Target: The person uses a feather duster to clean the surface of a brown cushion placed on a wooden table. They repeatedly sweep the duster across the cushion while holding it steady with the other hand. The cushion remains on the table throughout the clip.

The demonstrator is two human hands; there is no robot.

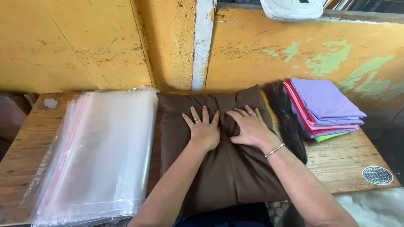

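— What's on the bench (349, 162)?

— Clear bags (99, 155) lie stacked at the left. The brown cushion (223, 168) sits in the middle, beside them.

— And your grip?

— My left hand (204, 130) and right hand (251, 126) press flat on it, fingers spread, holding nothing. A dark brush (288, 120) and folded cloths (324, 107) lie to the right.

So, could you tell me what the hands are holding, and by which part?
Nothing is gripped: the left hand and right hand press flat on the brown cushion.
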